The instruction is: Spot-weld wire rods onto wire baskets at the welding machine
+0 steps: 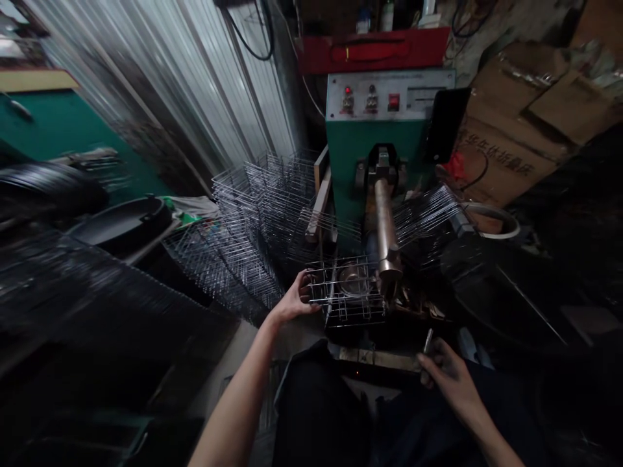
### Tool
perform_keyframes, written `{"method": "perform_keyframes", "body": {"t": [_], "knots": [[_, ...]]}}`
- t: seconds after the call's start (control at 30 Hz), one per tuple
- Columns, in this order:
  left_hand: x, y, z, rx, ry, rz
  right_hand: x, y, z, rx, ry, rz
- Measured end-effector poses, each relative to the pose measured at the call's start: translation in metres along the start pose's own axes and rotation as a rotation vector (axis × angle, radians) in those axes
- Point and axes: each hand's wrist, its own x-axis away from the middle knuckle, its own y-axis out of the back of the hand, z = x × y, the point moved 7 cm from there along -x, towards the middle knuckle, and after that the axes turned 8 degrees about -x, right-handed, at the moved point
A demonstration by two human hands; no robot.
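My left hand is closed on the left end of a wire basket, an open frame of thin metal rods. The basket sits in front of a green welding-type machine, close beside its thick metal arm. Lower right, my right hand is closed round a short, slim metal piece that sticks up past the thumb. Its exact kind cannot be made out in the dim light. Behind the basket, a round metal part shows through the wires.
Stacked wire racks stand left of the machine. More wire pieces lie to its right, near a round white rim and cardboard boxes. A dark basin is at left. A red toolbox rests behind the control panel.
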Motion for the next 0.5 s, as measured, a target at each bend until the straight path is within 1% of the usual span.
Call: {"method": "perform_keyframes", "body": {"t": [0.13,0.23,0.3,0.37,0.4,0.43,0.5], "knots": [[0.004,-0.004,-0.001,0.031,-0.006,-0.001,0.003,0.002,0.001,-0.030,-0.018,0.004],[0.013,-0.006,-0.007,0.052,-0.038,-0.032,0.007,0.002,0.011,-0.052,-0.026,-0.003],[0.024,-0.012,-0.014,0.036,-0.068,-0.050,0.011,0.000,0.019,-0.083,-0.051,0.002],[0.035,-0.025,-0.022,-0.004,-0.087,-0.045,0.017,-0.001,0.030,-0.137,-0.085,0.017],[0.039,-0.035,-0.025,-0.027,-0.091,-0.030,0.020,-0.003,0.038,-0.171,-0.101,0.034],[0.043,-0.047,-0.028,-0.052,-0.097,-0.006,0.022,-0.007,0.048,-0.205,-0.108,0.075],[0.047,-0.073,-0.036,-0.116,-0.128,0.027,0.027,-0.021,0.075,-0.239,-0.092,0.235]]}}
